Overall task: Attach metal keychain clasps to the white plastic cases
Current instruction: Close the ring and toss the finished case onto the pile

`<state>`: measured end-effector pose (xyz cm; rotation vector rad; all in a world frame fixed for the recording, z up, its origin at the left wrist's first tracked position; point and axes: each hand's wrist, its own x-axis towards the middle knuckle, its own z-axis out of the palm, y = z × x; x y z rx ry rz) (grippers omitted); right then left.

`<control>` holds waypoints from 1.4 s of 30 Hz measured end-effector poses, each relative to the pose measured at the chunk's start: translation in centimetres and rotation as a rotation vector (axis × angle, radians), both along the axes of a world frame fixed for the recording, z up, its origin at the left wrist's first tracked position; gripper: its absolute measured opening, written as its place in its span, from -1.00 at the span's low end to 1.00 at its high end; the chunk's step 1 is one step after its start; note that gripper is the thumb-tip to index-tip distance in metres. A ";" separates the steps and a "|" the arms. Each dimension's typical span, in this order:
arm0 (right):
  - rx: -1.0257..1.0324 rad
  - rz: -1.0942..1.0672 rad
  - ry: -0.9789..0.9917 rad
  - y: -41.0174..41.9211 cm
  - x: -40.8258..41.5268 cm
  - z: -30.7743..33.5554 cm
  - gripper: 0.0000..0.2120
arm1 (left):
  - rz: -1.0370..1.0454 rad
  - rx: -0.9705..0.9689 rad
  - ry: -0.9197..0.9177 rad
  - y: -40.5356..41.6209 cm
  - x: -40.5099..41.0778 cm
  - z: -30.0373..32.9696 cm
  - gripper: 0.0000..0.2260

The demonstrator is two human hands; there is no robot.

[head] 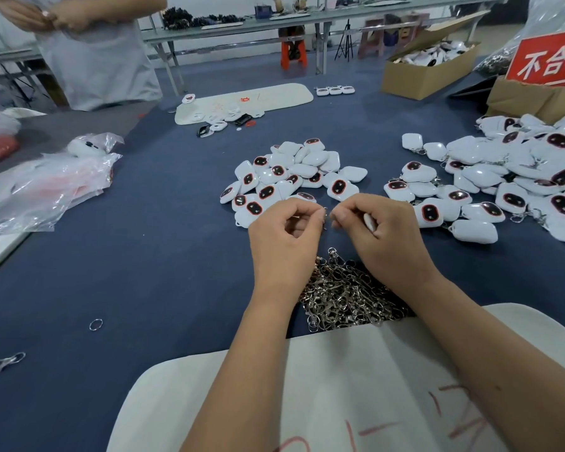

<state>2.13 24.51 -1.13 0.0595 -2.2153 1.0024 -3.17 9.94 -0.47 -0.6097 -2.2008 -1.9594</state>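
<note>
Pinching small metal clasp [324, 213] in curled left hand [286, 231], white case [370, 222] gripped in curled right hand [380, 231], both just beyond clasp pile [346, 293].

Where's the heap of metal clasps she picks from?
In the head view, the heap of metal clasps lies on the blue table at centre, between the person's forearms, nearer than the white cases.

White case [370, 222] mostly hidden inside right hand [384, 234]. Clasp [324, 214] at left hand [286, 234] fingertips too small to make out. Clasp pile [343, 293] partly behind wrists. Red sign [550, 58] cut by right edge.
</note>
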 end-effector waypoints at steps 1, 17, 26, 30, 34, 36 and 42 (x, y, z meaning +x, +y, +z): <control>-0.027 0.015 -0.007 0.1 0.0 0.0 -0.87 | -0.014 0.012 -0.008 0.0 0.0 0.1 -0.92; -0.353 0.133 -0.160 1.1 -0.4 -0.3 -0.86 | -0.248 0.008 -0.114 0.0 -0.5 -0.4 -0.86; -0.631 0.255 -0.256 0.9 -0.5 -0.2 -0.81 | -0.213 0.003 -0.058 0.2 -0.4 -0.4 -0.91; -0.617 0.251 -0.259 0.8 -0.4 0.1 -0.81 | -0.201 -0.025 -0.036 0.3 -0.3 -0.3 -0.92; -0.440 0.138 -0.181 0.5 -0.2 0.2 -0.87 | -0.174 -0.103 0.015 0.5 -0.2 -0.5 -0.84; -0.246 0.053 -0.102 0.1 -0.2 0.1 -0.89 | -0.151 -0.160 0.055 0.5 -0.2 -0.7 -0.78; 0.022 -0.010 -0.032 0.1 -0.2 -0.1 -0.91 | -0.097 -0.260 0.181 0.4 -0.3 -1.1 -0.86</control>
